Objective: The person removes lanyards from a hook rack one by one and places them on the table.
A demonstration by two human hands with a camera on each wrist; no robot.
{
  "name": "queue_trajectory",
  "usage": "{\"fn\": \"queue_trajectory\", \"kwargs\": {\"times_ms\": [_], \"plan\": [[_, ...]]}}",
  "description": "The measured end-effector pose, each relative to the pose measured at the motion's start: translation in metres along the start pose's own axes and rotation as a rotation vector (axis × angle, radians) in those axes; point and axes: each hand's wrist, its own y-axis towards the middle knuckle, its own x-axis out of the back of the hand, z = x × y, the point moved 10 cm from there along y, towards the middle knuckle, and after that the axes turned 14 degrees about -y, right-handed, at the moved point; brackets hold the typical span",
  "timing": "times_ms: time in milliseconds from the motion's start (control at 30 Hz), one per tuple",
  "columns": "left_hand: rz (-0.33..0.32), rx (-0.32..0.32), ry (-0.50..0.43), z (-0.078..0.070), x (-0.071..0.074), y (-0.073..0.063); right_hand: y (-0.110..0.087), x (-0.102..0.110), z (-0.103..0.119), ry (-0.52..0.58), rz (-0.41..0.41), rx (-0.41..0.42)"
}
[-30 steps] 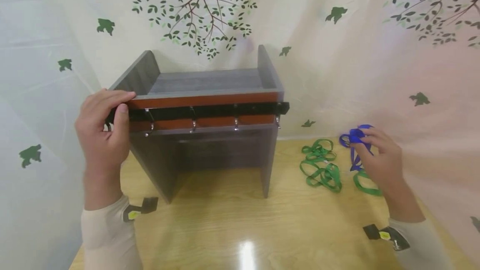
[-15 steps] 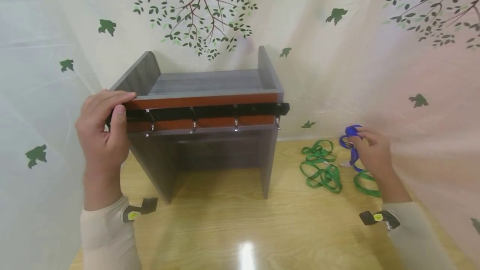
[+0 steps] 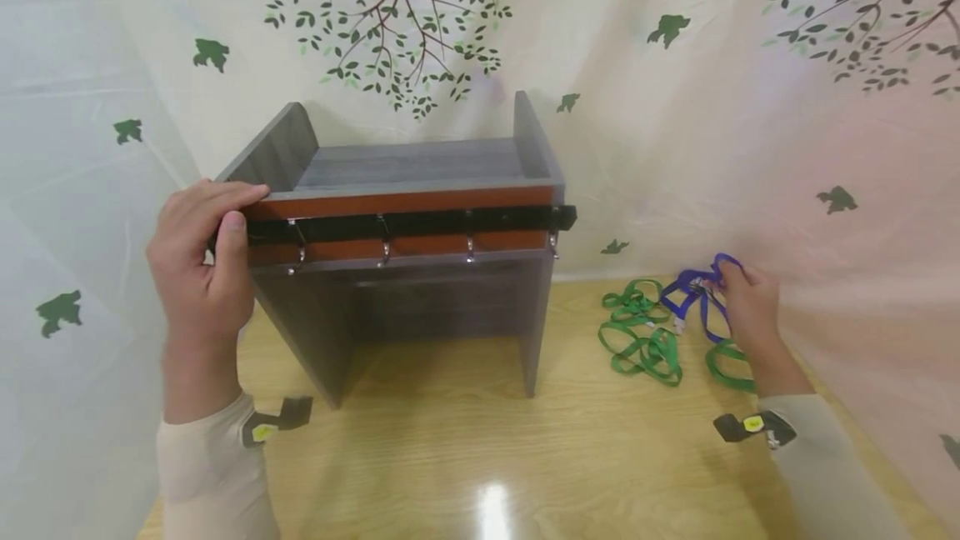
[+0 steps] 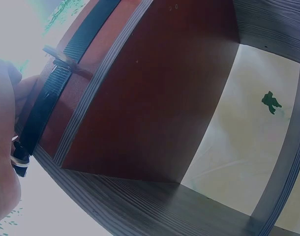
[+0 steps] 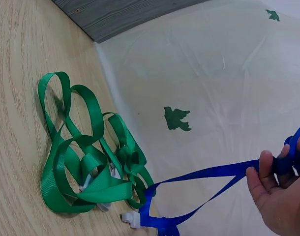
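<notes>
My left hand [image 3: 198, 261] grips the front left corner of a grey wooden shelf unit [image 3: 420, 158], fingers over its top edge and thumb at the front. A black rail [image 3: 427, 225] with several silver hooks [image 3: 386, 250] runs across the orange-brown front panel. At the right, my right hand [image 3: 752, 307] pinches a blue lanyard [image 3: 678, 283] between thumb and fingers. In the right wrist view the lanyard's strap [image 5: 209, 173] stretches from the fingers down to a white plastic clip [image 5: 132, 219] near the green lanyards [image 5: 86, 147].
Coiled green lanyards [image 3: 637, 340] lie on the wooden table [image 3: 450, 457] to the right of the shelf. Another green loop [image 3: 727, 367] lies beside my right wrist. Behind everything hangs a pale curtain [image 3: 622, 148] printed with branches and birds.
The right hand has shifted slightly left and taken hold of the blue lanyard, which has spread from a bunch into looser loops with its white clip showing. The left hand stays on the shelf corner.
</notes>
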Motion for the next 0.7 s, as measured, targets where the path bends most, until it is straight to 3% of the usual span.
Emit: {"fn": "queue_trajectory", "kwargs": {"times_ms": [167,300,433,600,700], "plan": [[-0.001,0.004,0.011,0.000,0.001,0.000,-0.001,0.013,-0.010,-0.078,-0.088,-0.126],[-0.006,0.011,0.025,0.000,0.003,0.000,0.000,0.021,-0.012,-0.296,-0.104,-0.191],[-0.009,0.012,0.039,0.000,0.004,0.000,0.008,0.019,-0.016,-0.529,-0.040,-0.185],[-0.012,0.004,0.027,0.000,0.003,0.000,0.015,0.013,-0.038,-0.803,0.089,-0.195],[-0.011,0.002,0.019,0.000,0.001,0.000,0.016,0.007,-0.048,-0.902,0.150,-0.167]]}}
